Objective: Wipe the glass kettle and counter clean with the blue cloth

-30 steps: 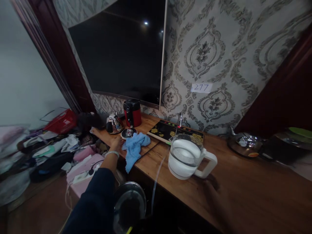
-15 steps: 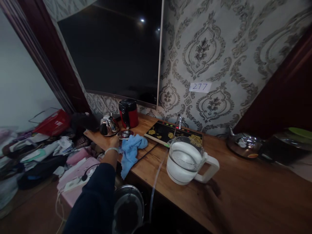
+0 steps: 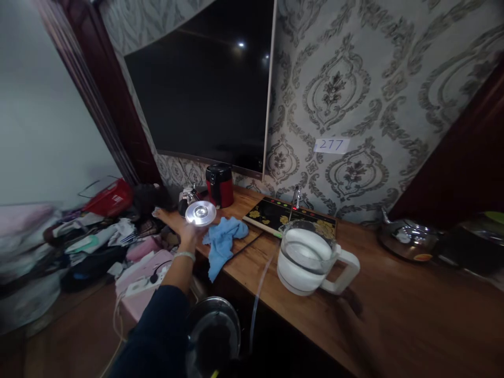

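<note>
My left hand (image 3: 186,231) grips the near edge of a round, shiny metal lid (image 3: 208,207), tilted up above the counter's left end; its fingers are partly blurred. Behind it a shiny metal kettle (image 3: 188,195) is partly hidden. A crumpled blue cloth (image 3: 224,241) hangs over the counter edge to its right. A clear and white jug (image 3: 297,275) with a white handle (image 3: 349,262) stands at the middle, by a small tap (image 3: 296,198). Below that handle lies a dark blurred shape; whether it is my right hand or a shadow, I cannot make out.
A black panel with yellow flowers (image 3: 268,212) lies by the wall, and a red and black appliance (image 3: 220,186) stands left of it. Another metal kettle (image 3: 407,239) is at right. Below the edge are a round metal vessel (image 3: 214,333) and a clear hose (image 3: 255,310).
My left hand has raised the round metal lid off the counter and tilted it. The camera view has turned slightly left. The blue cloth and jug look unmoved on the counter.
</note>
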The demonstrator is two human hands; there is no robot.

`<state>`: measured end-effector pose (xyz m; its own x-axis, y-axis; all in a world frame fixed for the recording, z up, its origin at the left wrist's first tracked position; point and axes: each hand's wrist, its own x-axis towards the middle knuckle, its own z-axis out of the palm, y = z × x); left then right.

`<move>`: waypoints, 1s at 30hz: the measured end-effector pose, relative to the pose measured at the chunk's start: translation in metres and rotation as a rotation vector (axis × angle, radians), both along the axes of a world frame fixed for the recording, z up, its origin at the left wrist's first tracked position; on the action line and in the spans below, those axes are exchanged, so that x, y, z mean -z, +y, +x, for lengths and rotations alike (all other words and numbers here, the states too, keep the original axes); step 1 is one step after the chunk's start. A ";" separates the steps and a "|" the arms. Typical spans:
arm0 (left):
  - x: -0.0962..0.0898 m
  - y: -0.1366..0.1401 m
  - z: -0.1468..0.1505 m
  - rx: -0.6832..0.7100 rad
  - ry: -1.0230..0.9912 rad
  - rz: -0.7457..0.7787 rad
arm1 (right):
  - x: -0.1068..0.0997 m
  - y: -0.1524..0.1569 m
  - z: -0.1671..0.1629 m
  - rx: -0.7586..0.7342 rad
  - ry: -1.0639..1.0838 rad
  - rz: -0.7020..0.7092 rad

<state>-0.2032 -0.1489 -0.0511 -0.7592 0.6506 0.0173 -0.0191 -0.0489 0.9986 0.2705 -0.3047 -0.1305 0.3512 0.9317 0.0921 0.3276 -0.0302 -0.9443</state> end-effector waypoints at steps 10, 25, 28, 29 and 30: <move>-0.007 -0.106 0.051 0.284 -0.113 0.238 | 0.008 0.006 -0.003 0.006 0.131 0.117; -0.015 -0.205 0.130 0.820 -0.219 -0.004 | -0.031 -0.072 -0.045 -0.262 0.532 -0.026; -0.017 -0.211 0.152 0.942 -0.213 -0.037 | -0.046 -0.084 -0.068 -0.466 0.754 -0.086; -0.016 -0.214 0.159 0.989 -0.203 -0.058 | -0.049 -0.086 -0.073 -0.508 0.819 -0.111; -0.014 -0.217 0.166 1.039 -0.190 -0.079 | -0.051 -0.088 -0.077 -0.533 0.875 -0.137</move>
